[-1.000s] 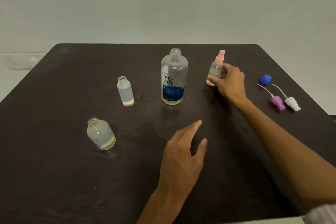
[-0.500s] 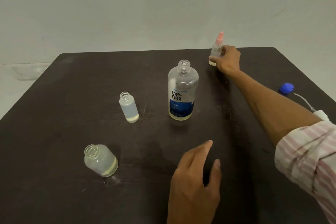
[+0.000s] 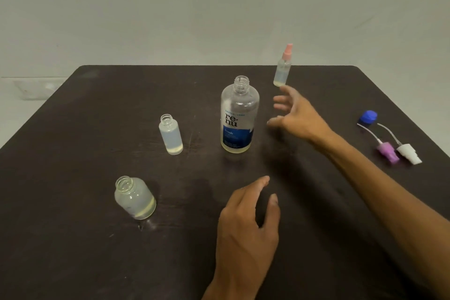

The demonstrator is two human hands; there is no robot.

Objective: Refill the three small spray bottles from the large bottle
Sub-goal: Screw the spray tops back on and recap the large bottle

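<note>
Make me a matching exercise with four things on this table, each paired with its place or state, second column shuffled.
Column one:
1. large bottle
2. pink-topped spray bottle
3. blue cap
4. round small bottle

Column two:
A. lies at the right, by two loose sprayers
B. open, nearest the camera on the left
C. closed, at the far edge
D. open, labelled, in the middle

Pairs: 1-D, 2-C, 3-A, 4-B
</note>
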